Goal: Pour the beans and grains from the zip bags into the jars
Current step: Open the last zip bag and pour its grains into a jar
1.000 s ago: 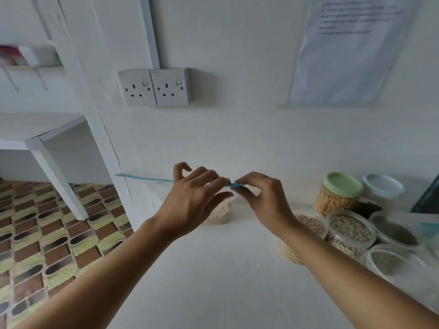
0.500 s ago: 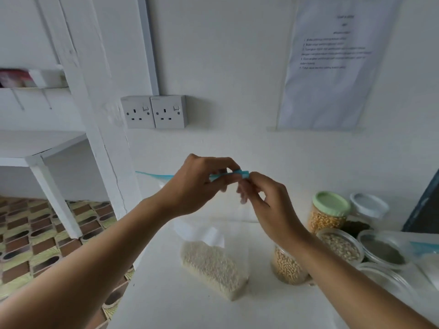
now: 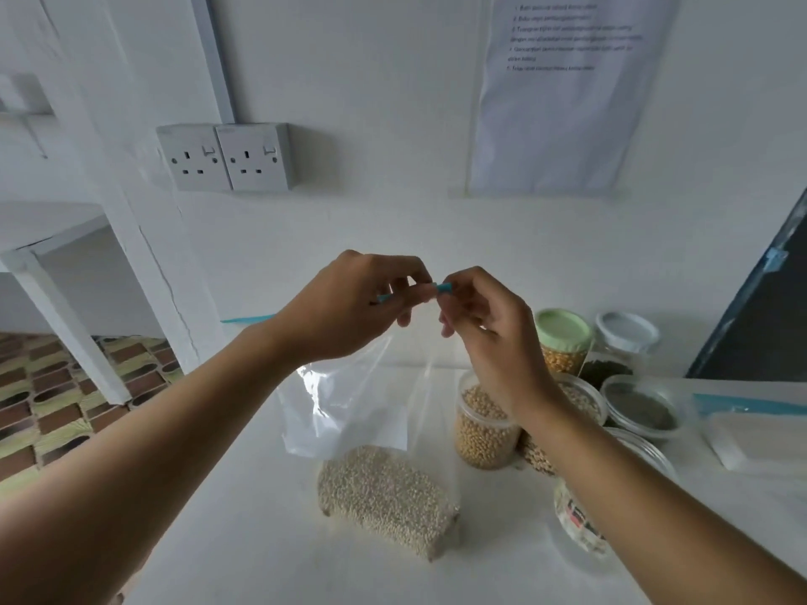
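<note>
Left hand (image 3: 349,307) and right hand (image 3: 484,325) pinch the zip (image 3: 443,288) of the bag (image 3: 371,408), fingers (image 3: 417,293) curled on it. Its grain end sits on the bench (image 3: 262,539). Some jars (image 3: 482,434) look filled already, but this bag's not poured yet.

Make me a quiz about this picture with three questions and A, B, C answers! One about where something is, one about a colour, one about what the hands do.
1. Where is the jar with the green lid?
A. on the floor
B. behind the open jar of yellow beans
C. in a hand

2. What colour is the zip strip of the held zip bag?
A. red
B. black
C. blue-green

3. What do the left hand and right hand do?
A. pinch the zip strip
B. lie flat
C. hold a spoon

Answers:
1 B, it stands at the back of the jar group.
2 C, a teal end shows between the hands.
3 A, both hands nip it at the top.
</note>
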Demonstrator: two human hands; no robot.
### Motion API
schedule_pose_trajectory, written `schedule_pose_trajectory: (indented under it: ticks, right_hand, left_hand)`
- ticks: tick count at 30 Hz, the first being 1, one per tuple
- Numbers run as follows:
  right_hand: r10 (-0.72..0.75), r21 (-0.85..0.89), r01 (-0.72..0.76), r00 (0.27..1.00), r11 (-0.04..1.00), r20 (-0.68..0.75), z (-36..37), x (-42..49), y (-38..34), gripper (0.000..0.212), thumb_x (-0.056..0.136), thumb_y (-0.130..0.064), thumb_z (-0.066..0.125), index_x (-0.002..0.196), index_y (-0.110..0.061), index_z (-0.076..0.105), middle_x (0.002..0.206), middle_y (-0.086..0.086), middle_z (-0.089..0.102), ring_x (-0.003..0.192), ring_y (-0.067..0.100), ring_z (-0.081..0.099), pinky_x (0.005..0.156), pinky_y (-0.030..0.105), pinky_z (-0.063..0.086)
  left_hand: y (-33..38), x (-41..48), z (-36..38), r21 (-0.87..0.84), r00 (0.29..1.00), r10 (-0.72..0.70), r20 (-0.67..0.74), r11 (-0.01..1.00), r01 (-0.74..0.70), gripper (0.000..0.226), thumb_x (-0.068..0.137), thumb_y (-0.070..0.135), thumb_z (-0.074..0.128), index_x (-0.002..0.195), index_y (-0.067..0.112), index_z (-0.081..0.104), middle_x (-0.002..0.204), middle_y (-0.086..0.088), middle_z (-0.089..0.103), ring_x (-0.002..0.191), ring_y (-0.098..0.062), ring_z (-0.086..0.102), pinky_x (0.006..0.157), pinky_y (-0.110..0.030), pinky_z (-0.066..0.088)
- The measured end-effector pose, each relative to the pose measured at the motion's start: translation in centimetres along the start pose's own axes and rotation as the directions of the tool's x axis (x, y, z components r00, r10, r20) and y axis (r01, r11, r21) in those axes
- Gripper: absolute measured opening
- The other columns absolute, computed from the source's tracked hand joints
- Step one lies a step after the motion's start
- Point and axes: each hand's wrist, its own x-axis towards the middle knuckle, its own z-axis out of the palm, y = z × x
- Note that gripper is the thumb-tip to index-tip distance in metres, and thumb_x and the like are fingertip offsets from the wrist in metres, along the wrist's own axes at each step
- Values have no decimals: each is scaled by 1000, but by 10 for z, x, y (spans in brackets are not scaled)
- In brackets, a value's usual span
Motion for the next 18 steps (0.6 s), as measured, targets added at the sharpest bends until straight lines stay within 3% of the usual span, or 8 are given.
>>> schedule_pose_trajectory:
  ticks: [4, 7, 11, 14, 17, 18]
  right_hand:
    - [59, 27, -57, 995, 998, -80, -7, 8, 9, 5, 100, -13, 61, 96, -13, 65, 79, -8, 64, 73, 19, 62, 70, 27, 52]
    - [178, 118, -158, 965, 980, -190, -19, 8, 19, 13, 100, -6, 60, 90, -14, 65, 76, 0, 63, 70, 14, 61, 66, 20, 46]
    - [300, 211, -254, 926, 944, -229, -32, 8, 29, 18, 100, -7, 60, 88, -18, 65, 72, -2, 65, 72, 14, 62, 68, 29, 47]
    - [315, 241, -259, 918, 936, -239, -33, 8, 36, 19, 101, -6, 58, 87, -18, 64, 72, -1, 65, 72, 16, 63, 68, 33, 46]
    - [330, 266, -258, 903, 929, -275, -34, 8, 41, 19, 100, -3, 58, 87, -15, 63, 70, 0, 64, 69, 15, 62, 67, 34, 46]
    - [338, 280, -259, 896, 925, -289, -34, 7, 43, 19, 100, -2, 57, 86, -14, 63, 69, 0, 63, 68, 14, 61, 67, 34, 45]
  left_hand:
    - [-2, 8, 7, 53, 998, -43, -45, 998, 45, 17, 103, 31, 57, 103, 20, 70, 79, 16, 66, 73, -8, 66, 69, -22, 49]
    - [-18, 3, 7, 58, 995, -75, -61, 995, 78, 16, 102, 31, 58, 99, 22, 71, 82, 14, 68, 78, -13, 67, 76, -36, 57]
    - [-44, -14, -6, 143, 987, -125, -99, 980, 138, 20, 100, 36, 56, 99, 22, 70, 82, 11, 69, 74, -16, 66, 72, -48, 59]
    - [-56, -25, -20, 153, 985, -135, -106, 977, 150, 24, 97, 38, 56, 102, 20, 72, 85, 9, 69, 76, -15, 67, 74, -47, 60]
    - [-72, -39, -32, 122, 974, -186, -128, 972, 202, 8, 98, 25, 61, 98, 28, 68, 85, 12, 70, 77, -9, 68, 78, -41, 60]
    - [-77, -44, -36, 106, 965, -216, -147, 967, 233, 13, 98, 21, 62, 95, 32, 66, 85, 13, 70, 76, -8, 68, 78, -36, 59]
